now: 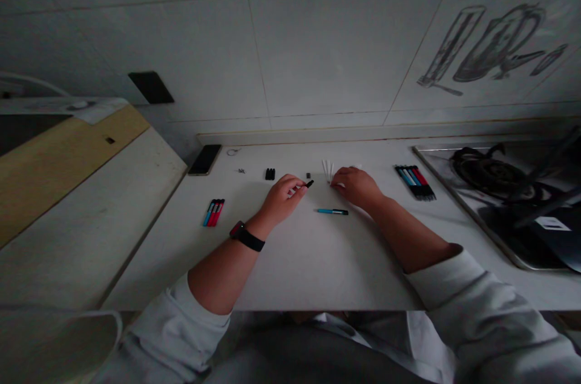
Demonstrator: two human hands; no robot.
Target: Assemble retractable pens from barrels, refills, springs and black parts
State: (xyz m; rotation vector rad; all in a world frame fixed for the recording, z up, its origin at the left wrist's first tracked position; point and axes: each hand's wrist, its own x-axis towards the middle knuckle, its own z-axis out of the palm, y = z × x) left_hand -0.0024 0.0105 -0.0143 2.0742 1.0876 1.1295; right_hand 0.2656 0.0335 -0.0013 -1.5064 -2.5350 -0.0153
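Note:
My left hand (285,195), with a black watch on its wrist, pinches a short black pen part (310,183) between thumb and fingertips. My right hand (356,185) rests at the near ends of several thin white pen refills (327,169) lying fanned on the table; its fingertips are closed on one refill's end. Between the hands and nearer to me lies a blue and black pen (332,211). Small dark parts (308,175) sit just beyond my left fingertips. Further left are several black pen parts (270,174) side by side.
Blue and red pen barrels (214,213) lie at left. A row of assembled pens (414,182) lies at right, beside a gas stove (481,172). Toward the wall are a phone (205,159), a metal ring (233,152) and tiny metal pieces (242,171). A wooden-edged cabinet (136,124) borders the left.

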